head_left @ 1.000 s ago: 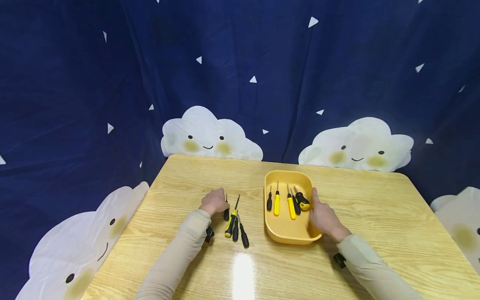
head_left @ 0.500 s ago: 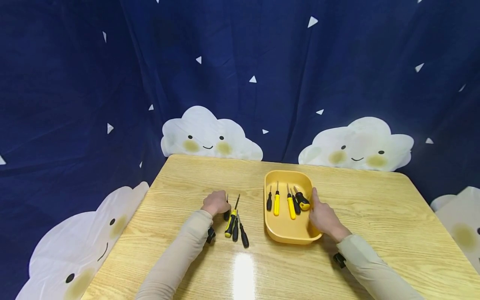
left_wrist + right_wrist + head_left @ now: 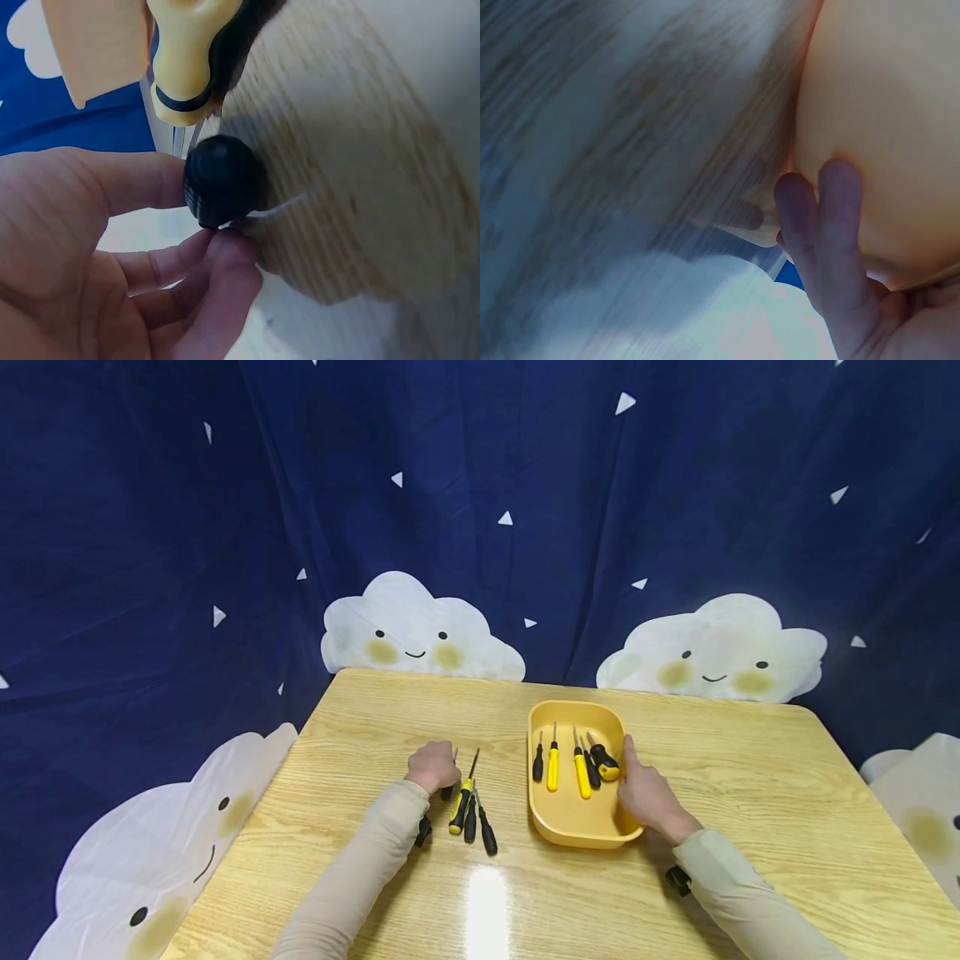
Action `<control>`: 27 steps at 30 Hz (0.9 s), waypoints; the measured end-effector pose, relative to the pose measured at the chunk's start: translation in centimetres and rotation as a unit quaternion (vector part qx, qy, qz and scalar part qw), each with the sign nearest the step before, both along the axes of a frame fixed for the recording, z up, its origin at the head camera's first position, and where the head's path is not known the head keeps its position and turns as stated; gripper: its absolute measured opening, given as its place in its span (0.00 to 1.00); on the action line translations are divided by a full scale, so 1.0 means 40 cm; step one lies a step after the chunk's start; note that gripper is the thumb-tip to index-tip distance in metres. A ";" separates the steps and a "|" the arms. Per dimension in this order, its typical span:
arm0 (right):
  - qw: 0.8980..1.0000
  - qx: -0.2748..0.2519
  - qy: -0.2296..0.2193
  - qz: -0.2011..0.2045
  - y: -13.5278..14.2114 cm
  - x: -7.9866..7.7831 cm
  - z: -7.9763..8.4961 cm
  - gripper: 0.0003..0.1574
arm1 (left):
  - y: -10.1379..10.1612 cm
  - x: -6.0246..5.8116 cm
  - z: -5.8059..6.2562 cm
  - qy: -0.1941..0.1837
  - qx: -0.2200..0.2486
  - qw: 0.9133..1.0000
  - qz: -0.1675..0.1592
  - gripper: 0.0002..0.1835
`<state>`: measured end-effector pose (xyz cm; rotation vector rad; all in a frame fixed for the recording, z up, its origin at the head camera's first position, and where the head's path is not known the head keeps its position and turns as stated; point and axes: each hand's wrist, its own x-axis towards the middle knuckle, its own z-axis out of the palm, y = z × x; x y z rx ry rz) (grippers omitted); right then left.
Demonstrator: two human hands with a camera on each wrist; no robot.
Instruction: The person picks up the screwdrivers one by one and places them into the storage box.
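In the head view my left hand [image 3: 432, 766] is low over the table, left of a small group of screwdrivers. Its thumb and fingers pinch the handle of a black screwdriver [image 3: 221, 180], seen end-on in the left wrist view; the head view shows the handle partly hidden beneath the hand. Just right of it lie a yellow-and-black screwdriver [image 3: 461, 810] and two black screwdrivers, one [image 3: 488, 835] angled outward. My right hand [image 3: 651, 797] grips the right wall of a yellow plastic bin [image 3: 577, 837], with fingertips [image 3: 840, 180] against its outer side.
Inside the bin lie several screwdrivers, among them a yellow one [image 3: 552, 768] and a stubby black-and-yellow one [image 3: 604, 762]. The wooden table [image 3: 375, 710] ends at a dark blue curtain [image 3: 450, 527] with white cloud shapes along it.
My left hand has shifted slightly right, and the black screwdriver's handle end has swung left, more under the hand. My right hand and the bin have stayed put.
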<state>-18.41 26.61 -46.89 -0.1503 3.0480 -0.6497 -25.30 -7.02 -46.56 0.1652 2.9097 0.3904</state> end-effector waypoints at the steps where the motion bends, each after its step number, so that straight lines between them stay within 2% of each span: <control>1: 1.000 -0.001 0.000 0.000 -0.001 0.000 0.000 0.46 | 0.001 0.000 0.000 0.001 -0.002 1.000 0.000 0.10; 5: 1.000 0.000 0.002 0.000 -0.001 -0.001 0.000 0.47 | 0.001 -0.001 0.001 0.001 -0.006 1.000 0.002 0.14; 12: 1.000 -0.001 0.003 0.003 0.000 -0.002 -0.003 0.47 | -0.007 -0.001 0.001 -0.013 -0.003 1.000 0.005 0.14; 23: 1.000 -0.002 0.002 -0.002 0.001 -0.006 -0.008 0.46 | -0.015 -0.009 0.008 -0.016 0.051 0.998 0.015 0.05; 27: 1.000 -0.002 -0.003 -0.005 0.001 -0.008 -0.007 0.46 | -0.017 -0.012 0.012 -0.016 0.078 0.997 0.016 0.10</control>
